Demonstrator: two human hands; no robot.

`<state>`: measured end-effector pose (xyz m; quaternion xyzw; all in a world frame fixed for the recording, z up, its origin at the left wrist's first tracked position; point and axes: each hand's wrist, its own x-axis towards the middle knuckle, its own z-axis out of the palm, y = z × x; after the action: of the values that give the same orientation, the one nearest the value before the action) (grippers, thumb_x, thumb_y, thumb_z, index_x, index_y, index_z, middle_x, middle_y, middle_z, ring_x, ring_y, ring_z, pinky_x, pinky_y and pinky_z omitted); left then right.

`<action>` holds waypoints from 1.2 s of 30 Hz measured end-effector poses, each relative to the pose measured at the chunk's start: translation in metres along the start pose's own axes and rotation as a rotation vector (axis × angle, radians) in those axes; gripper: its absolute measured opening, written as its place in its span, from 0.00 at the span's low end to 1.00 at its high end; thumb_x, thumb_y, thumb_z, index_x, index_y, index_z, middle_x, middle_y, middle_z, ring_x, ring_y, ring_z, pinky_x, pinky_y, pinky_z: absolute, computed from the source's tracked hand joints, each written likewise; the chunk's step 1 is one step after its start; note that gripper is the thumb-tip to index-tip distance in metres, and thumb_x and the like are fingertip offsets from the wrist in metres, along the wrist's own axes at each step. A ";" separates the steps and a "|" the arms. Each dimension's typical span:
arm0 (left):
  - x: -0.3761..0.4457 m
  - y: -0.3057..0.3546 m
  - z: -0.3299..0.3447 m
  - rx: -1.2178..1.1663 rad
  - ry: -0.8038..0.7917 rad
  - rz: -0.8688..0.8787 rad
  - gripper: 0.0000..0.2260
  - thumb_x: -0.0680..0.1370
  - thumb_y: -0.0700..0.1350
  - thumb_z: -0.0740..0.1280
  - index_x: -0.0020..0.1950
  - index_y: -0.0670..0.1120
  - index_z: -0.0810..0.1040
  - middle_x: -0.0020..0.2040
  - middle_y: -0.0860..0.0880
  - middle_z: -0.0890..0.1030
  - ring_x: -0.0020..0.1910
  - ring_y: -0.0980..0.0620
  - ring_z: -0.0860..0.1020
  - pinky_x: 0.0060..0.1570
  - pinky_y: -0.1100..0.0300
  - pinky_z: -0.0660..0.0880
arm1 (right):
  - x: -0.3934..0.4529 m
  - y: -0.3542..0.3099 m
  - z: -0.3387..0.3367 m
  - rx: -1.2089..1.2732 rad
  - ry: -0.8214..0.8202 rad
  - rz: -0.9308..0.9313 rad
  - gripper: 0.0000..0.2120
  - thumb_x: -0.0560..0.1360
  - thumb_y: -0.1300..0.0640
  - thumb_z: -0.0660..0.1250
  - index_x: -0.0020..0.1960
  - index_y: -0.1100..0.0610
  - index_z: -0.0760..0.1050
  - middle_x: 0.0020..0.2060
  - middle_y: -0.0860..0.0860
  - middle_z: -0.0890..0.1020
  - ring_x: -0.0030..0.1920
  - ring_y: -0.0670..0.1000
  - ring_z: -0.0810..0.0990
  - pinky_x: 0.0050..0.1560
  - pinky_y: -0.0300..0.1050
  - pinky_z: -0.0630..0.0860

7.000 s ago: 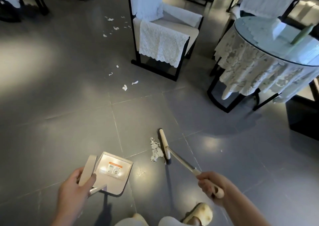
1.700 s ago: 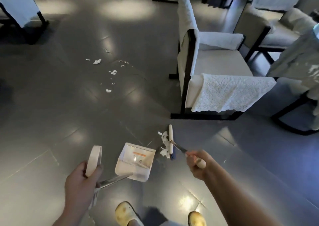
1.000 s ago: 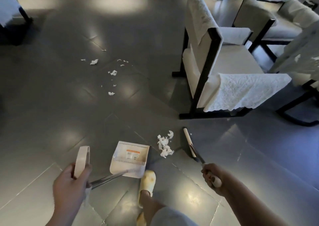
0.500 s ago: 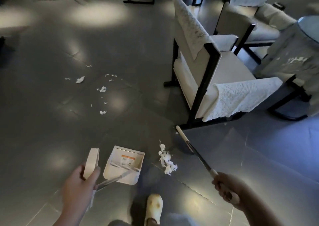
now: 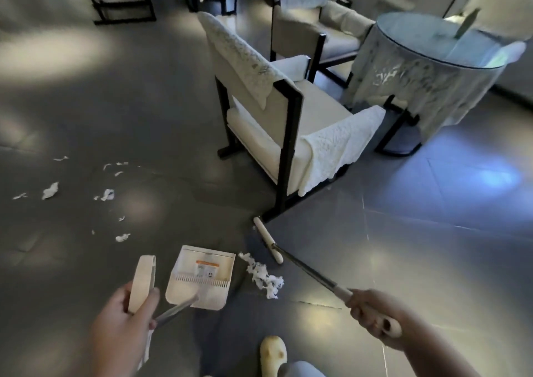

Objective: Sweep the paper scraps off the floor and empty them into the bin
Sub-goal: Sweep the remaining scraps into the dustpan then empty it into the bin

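- A pale slipper (image 5: pixel 273 354) and a bit of trouser leg show at the bottom edge, on the dark tiled floor (image 5: pixel 403 247).
- The left hand (image 5: pixel 121 327) is curled round the cream grip of the dustpan handle (image 5: pixel 142 283), thumb across its front; a metal rod runs from there down to the pan.
- The right hand (image 5: pixel 372 316) is closed in a fist round the cream end of the broom handle (image 5: pixel 311 275), which slants away to the left.
- The dustpan (image 5: pixel 202 281) sits flat on the floor just ahead of the left hand, with a row of comb teeth across it. Inside is a sticker with an orange band (image 5: pixel 207 268); its writing is too small to read.
- A swept-up pile of paper scraps (image 5: pixel 262 277) lies on the floor just right of the dustpan, between it and the broom.
- The broom head (image 5: pixel 268 239), a narrow cream bar, rests on the floor just beyond the pile, its far end near the foot of the chair.
- More loose scraps (image 5: pixel 50 190) are scattered well apart over the floor towards the left edge.
- A cream chair (image 5: pixel 288 123) with a black frame and lace covers stands beyond the broom.
- Further right is a round bench (image 5: pixel 427 45) with a glass top and lace cloth, more chairs behind it.
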<state>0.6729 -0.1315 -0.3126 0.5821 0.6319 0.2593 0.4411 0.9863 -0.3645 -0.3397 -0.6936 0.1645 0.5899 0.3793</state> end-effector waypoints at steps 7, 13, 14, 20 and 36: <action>0.012 0.018 0.047 -0.051 -0.127 0.070 0.09 0.73 0.44 0.75 0.49 0.50 0.79 0.26 0.50 0.80 0.21 0.55 0.75 0.29 0.62 0.73 | -0.006 -0.025 -0.032 0.057 0.142 -0.112 0.09 0.74 0.66 0.62 0.53 0.58 0.73 0.29 0.53 0.69 0.17 0.44 0.63 0.16 0.29 0.56; 0.024 0.057 0.116 -0.060 -0.098 0.110 0.08 0.73 0.46 0.74 0.45 0.56 0.78 0.28 0.51 0.80 0.21 0.56 0.75 0.28 0.55 0.74 | 0.038 -0.084 -0.085 0.118 0.202 -0.107 0.04 0.75 0.69 0.60 0.45 0.62 0.69 0.24 0.53 0.70 0.13 0.44 0.65 0.14 0.29 0.60; 0.023 0.064 0.132 -0.068 -0.085 0.106 0.07 0.71 0.48 0.74 0.46 0.55 0.78 0.29 0.51 0.80 0.21 0.55 0.76 0.29 0.54 0.75 | 0.046 -0.095 -0.094 0.116 0.209 -0.105 0.05 0.76 0.69 0.59 0.42 0.62 0.68 0.22 0.53 0.70 0.13 0.43 0.64 0.14 0.28 0.60; 0.017 0.087 0.218 -0.034 -0.002 0.018 0.05 0.76 0.41 0.72 0.46 0.50 0.79 0.26 0.49 0.79 0.22 0.55 0.77 0.28 0.55 0.73 | 0.088 -0.165 -0.160 -0.002 0.253 -0.118 0.11 0.76 0.68 0.58 0.36 0.61 0.66 0.15 0.51 0.67 0.12 0.44 0.63 0.15 0.29 0.60; -0.006 0.097 0.233 -0.034 0.163 -0.155 0.06 0.77 0.41 0.70 0.45 0.38 0.79 0.37 0.35 0.79 0.22 0.59 0.75 0.21 0.69 0.72 | 0.097 -0.145 -0.135 -0.378 0.033 -0.036 0.09 0.72 0.69 0.61 0.34 0.61 0.70 0.24 0.55 0.69 0.16 0.48 0.63 0.18 0.29 0.57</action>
<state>0.9219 -0.1628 -0.3400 0.5007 0.7044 0.2817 0.4169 1.2021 -0.3455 -0.3810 -0.7649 0.0442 0.5919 0.2501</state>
